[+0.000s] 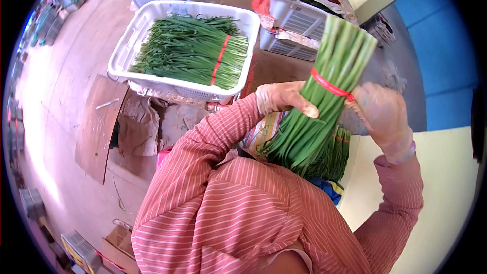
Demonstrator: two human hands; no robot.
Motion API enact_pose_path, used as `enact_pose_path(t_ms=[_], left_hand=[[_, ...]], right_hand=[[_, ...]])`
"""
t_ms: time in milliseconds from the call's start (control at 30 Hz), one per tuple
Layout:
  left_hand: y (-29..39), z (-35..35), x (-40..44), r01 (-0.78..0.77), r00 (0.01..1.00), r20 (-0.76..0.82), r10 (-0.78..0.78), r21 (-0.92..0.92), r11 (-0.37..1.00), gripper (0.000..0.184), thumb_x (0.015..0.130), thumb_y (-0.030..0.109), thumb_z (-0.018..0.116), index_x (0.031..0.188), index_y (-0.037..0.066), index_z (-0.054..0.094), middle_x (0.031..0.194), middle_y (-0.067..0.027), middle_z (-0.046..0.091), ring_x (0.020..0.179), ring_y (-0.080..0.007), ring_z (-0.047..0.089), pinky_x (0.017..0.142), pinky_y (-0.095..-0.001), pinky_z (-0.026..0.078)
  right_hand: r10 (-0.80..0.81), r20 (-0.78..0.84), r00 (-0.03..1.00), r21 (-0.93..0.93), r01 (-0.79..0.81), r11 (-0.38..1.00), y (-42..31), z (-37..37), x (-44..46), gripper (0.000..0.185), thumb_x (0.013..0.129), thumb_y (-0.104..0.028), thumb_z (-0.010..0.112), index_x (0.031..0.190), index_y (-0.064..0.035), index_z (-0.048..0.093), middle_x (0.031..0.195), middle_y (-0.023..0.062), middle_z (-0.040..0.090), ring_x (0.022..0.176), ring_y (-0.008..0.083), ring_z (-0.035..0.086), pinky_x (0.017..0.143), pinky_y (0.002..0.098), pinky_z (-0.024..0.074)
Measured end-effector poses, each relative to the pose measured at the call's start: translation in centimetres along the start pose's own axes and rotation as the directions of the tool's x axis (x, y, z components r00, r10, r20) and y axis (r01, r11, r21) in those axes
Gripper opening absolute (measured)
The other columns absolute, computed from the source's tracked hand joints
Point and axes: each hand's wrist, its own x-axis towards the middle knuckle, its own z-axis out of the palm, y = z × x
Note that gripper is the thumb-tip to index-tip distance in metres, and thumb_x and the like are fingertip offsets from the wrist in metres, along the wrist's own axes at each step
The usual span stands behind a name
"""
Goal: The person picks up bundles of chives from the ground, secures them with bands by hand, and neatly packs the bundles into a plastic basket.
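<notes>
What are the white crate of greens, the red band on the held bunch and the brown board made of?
White crate: smooth molded plastic, going by its rounded rim and pierced side. Red band: probably shiny plastic tape, flat and bright. Brown board: matte, flat, apparently stiff; perhaps cardboard or thin wood.

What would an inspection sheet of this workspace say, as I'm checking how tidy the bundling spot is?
Surface: bare floor, with scattered scraps.
Job's things: garlic chive bundle held upright, stem ends up, red band around it; banded chives lying in a white plastic crate.
Clutter: brown board and crumpled sacking left of the person.
Grippers: left hand grips the bundle; right hand is closed at the band's end.
Cables: nothing seen.
Surroundings: stacked crates beyond; blue wall section on the right.
</notes>
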Motion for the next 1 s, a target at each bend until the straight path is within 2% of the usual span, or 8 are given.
enact_pose_path(t_ms=[167,433,567,667,733,867,933,1000], left_hand=[[2.0,2.3,-0.2,-0.26,0.952,-0.155,0.266,0.059,0.964,0.104,0.067,0.013,0.085,0.148,0.006,0.021,0.136,-0.0073,0.045,0.123,-0.0165,0.043,0.105,-0.0332,0.036],[2.1,2.2,2.5,-0.32,0.771,-0.493,0.402,0.246,0.915,0.082,0.068,0.011,0.084,0.134,0.002,0.035,0.12,-0.0075,0.057,0.109,-0.0143,0.054,0.096,-0.0321,0.045],[1.4,-0.3,3.2,-0.217,0.692,-0.46,0.556,0.602,0.768,0.098,0.065,0.016,0.086,0.142,0.001,0.027,0.129,-0.0118,0.052,0.118,-0.0185,0.05,0.102,-0.0322,0.04],[1.0,-1.4,3.5,-0.108,0.649,-0.406,0.643,0.788,0.606,0.099,0.06,0.017,0.088,0.14,0.001,0.032,0.126,-0.0125,0.054,0.116,-0.0193,0.053,0.1,-0.0318,0.042],[0.9,-1.2,3.7,-0.144,0.687,-0.4,0.606,0.743,0.654,0.097,0.059,0.016,0.088,0.139,0.003,0.034,0.126,-0.0124,0.055,0.115,-0.0186,0.054,0.099,-0.0313,0.043],[1.2,0.1,3.4,-0.162,0.749,-0.416,0.515,0.639,0.752,0.09,0.065,0.012,0.086,0.137,0.002,0.033,0.123,-0.0075,0.057,0.11,-0.0143,0.055,0.098,-0.0308,0.044],[1.1,0.7,3.1,-0.211,0.782,-0.43,0.451,0.498,0.841,0.084,0.069,0.007,0.084,0.136,0.003,0.034,0.122,-0.0065,0.057,0.109,-0.0136,0.056,0.097,-0.0312,0.045],[1.2,1.6,2.7,-0.217,0.827,-0.415,0.379,0.386,0.897,0.081,0.07,0.006,0.082,0.135,0.004,0.036,0.121,-0.006,0.058,0.107,-0.0135,0.056,0.096,-0.0315,0.046]], right_hand=[[-0.056,0.051,0.997,-0.225,0.066,0.972,-0.1,0.0,0.8,0.01,0.076,-0.016,0.062,0.072,-0.0137,0.054,0.067,0.0046,0.052,0.064,0.0208,0.058,0.058,0.0337,0.0456],[0.108,-0.215,0.971,0.111,-0.085,0.99,1.7,4.1,2.0,0.016,0.086,-0.019,0.06,0.075,-0.0079,0.057,0.064,0.0079,0.055,0.053,0.0224,0.054,0.053,0.0351,0.0453],[0.546,0.225,0.807,0.935,-0.336,0.111,0.0,6.3,0.8,0.022,0.093,-0.02,0.055,0.086,-0.0006,0.062,0.061,0.0056,0.052,0.046,0.0143,0.046,0.046,0.0276,0.0415],[0.234,0.372,0.898,0.241,0.15,-0.959,-1.3,11.7,-0.2,0.027,0.095,-0.022,0.052,0.094,0.0033,0.061,0.059,0.0023,0.048,0.044,0.0102,0.041,0.04,0.021,0.0349],[0.247,0.122,0.961,-0.16,0.264,-0.951,-4.3,11.9,0.4,0.033,0.097,-0.028,0.049,0.097,0.0036,0.06,0.058,0.0021,0.046,0.043,0.01,0.039,0.038,0.0215,0.0328],[0.359,0.189,0.914,0.043,0.357,-0.933,-6.5,12.4,0.1,0.054,0.097,-0.048,0.043,0.093,0.004,0.059,0.056,0.0002,0.045,0.039,0.0106,0.038,0.039,0.0232,0.0336],[0.322,0.372,0.87,0.708,-0.042,-0.705,-5.1,11.9,-0.9,0.064,0.092,-0.058,0.046,0.083,0.0028,0.062,0.052,0.002,0.047,0.039,0.0114,0.039,0.038,0.0233,0.0326],[0.438,0.526,0.729,0.815,-0.283,-0.506,-4.4,9.8,-2.2,0.058,0.095,-0.05,0.048,0.073,0.001,0.062,0.051,0.0047,0.051,0.04,0.0119,0.045,0.037,0.024,0.033]])
